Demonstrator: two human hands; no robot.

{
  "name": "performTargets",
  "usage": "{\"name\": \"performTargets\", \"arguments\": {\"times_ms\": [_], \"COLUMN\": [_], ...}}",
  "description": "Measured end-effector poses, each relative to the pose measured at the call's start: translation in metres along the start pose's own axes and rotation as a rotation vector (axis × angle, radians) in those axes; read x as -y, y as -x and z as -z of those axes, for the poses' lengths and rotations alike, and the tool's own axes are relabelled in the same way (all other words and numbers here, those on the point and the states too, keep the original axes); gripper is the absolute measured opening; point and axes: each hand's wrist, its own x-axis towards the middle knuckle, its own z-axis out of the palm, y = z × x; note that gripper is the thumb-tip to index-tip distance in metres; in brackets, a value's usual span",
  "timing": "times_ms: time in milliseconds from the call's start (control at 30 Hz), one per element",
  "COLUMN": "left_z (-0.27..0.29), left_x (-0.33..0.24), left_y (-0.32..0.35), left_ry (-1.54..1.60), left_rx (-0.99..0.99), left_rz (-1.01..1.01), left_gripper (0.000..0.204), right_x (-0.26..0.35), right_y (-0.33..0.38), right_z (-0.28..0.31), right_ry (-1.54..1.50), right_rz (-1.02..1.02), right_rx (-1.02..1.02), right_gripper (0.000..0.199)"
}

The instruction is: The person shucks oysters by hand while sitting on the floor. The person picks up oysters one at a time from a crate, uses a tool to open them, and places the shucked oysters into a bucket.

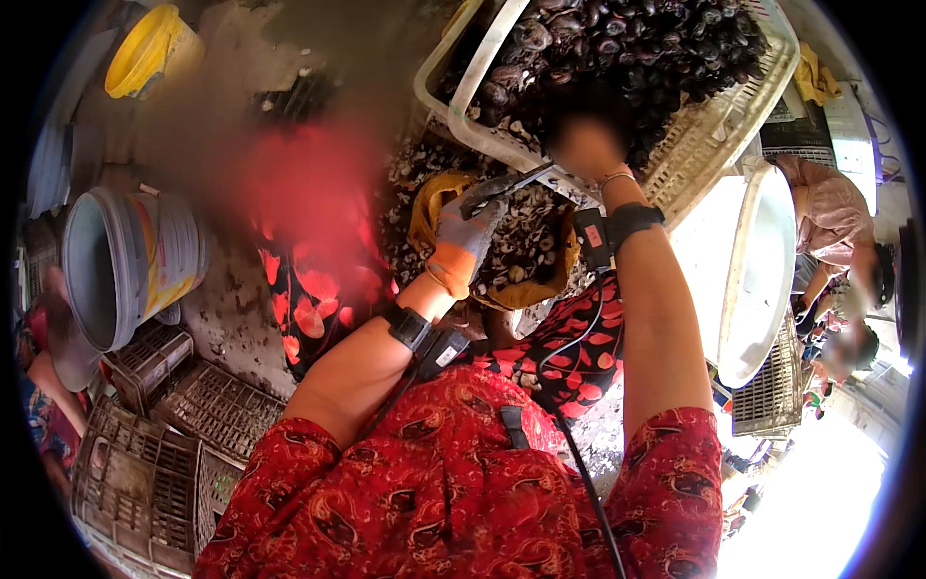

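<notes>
My left hand (pixel 467 234), in a grey and orange glove, is closed on a black-handled cutting tool (pixel 497 193). Its narrow metal end points right, toward my other hand; whether it is a knife or scissors I cannot make out. At the near edge of a pale plastic crate (pixel 709 159) is my right hand (pixel 590 150), bare and smeared, its fingers unreadable. Dark, glossy, rounded pieces (pixel 617 48), possibly mushrooms or shellfish, are heaped in the crate. Below the hands, a yellow-rimmed sack (pixel 531 291) holds small white and dark bits (pixel 526 246).
Left are a grey-white bucket (pixel 174 256), a yellow bucket (pixel 145 58) and stacked brown crates (pixel 135 473). On the right stand a large white tub (pixel 757 280) and another crate (pixel 767 391). People (pixel 830 212) are farther right. A cable (pixel 569 434) runs down my front.
</notes>
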Motion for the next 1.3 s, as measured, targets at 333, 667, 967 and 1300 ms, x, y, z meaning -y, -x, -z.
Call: {"name": "performTargets", "arguments": {"times_ms": [333,667,967,1300], "left_z": [-0.001,-0.004,0.001,0.014], "left_x": [-0.011,0.003,0.017,0.010], "left_y": [0.000,0.016,0.018,0.003], "left_ry": [0.137,0.084,-0.015,-0.515], "left_rx": [0.024,0.397,0.416,0.267], "left_rz": [-0.078,0.289,0.423,0.144], "left_gripper": [0.028,0.035,0.026,0.026], "right_x": [0.061,0.127,0.134,0.124], "right_y": [0.128,0.201,0.226,0.229], "right_z": [0.071,-0.012,-0.020,-0.033], "right_ry": [-1.079,-1.193,-0.820,-1.512], "right_rz": [-0.052,-0.208,-0.200,-0.134], "right_rx": [-0.167,-0.318,-0.276,-0.443], "right_gripper": [0.033,0.027,0.037,0.035]}}
